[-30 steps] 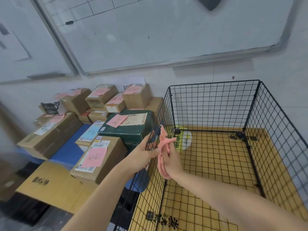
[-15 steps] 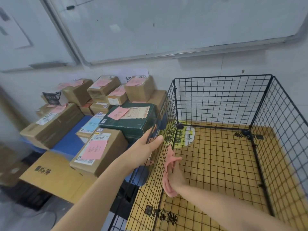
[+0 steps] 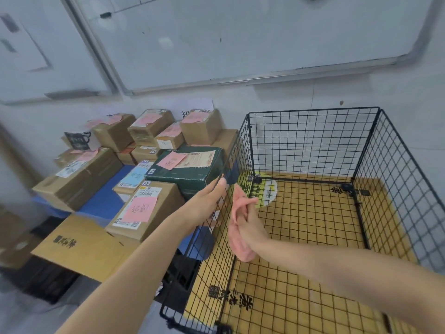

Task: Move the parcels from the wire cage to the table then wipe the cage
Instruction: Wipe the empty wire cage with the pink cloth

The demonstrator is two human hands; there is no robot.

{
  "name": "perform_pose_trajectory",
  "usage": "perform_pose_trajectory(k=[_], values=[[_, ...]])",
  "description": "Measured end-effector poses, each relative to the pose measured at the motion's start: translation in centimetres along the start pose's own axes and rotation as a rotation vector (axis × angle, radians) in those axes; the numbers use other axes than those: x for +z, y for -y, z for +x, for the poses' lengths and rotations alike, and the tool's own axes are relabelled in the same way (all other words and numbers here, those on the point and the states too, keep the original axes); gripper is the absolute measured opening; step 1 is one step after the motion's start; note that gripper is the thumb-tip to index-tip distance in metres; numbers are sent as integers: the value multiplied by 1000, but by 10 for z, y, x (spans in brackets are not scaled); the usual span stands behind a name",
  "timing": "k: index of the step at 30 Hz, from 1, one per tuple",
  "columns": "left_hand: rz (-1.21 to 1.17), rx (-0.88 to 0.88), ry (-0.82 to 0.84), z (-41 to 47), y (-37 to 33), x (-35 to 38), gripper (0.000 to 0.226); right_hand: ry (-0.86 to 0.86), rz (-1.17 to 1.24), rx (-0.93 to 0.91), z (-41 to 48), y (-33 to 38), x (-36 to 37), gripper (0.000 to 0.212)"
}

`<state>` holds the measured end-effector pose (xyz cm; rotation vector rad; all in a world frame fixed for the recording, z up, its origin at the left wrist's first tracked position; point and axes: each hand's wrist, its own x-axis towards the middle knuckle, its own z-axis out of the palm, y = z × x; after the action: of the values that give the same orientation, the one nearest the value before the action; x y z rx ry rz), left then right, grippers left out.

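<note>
The black wire cage (image 3: 313, 143) stands at the right with nothing inside but its yellow cardboard floor (image 3: 310, 227). My right hand (image 3: 250, 225) is inside it, pressing a pink cloth (image 3: 237, 239) flat against the inner face of the cage's left wall. From outside, my left hand (image 3: 207, 203) lies with fingers extended against that same wall. Several parcels sit on the blue table (image 3: 103, 201) to the left: a dark green box (image 3: 187, 169), a brown box with a pink note (image 3: 147, 208), and more brown boxes (image 3: 79, 177) behind.
A flat cardboard sheet (image 3: 81, 247) lies at the table's near edge above dark crates. A whiteboard (image 3: 240, 37) hangs on the wall behind. A round yellow-white sticker (image 3: 267, 191) lies on the cage floor near the far left corner.
My right hand slid the pink cloth down the left wall, then partway back up. My left hand stayed braced against the outside of the wall.
</note>
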<state>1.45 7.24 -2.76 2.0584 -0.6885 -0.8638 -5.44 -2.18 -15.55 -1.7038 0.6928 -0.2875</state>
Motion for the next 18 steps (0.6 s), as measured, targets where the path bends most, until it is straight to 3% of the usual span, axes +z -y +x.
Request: perform_pose_trajectory(k=[4, 11, 16, 18], values=[[59, 29, -20, -13, -9, 2, 57, 64, 136, -95, -23, 30, -5, 59], [34, 1, -22, -34, -12, 5, 75, 239, 414, -26, -41, 49, -13, 59], [8, -111, -87, -58, -20, 13, 66, 339, 394, -39, -51, 48, -8, 61], [0, -144, -145, -60, -26, 19, 65, 346, 311, -66, -52, 50, -9, 51]])
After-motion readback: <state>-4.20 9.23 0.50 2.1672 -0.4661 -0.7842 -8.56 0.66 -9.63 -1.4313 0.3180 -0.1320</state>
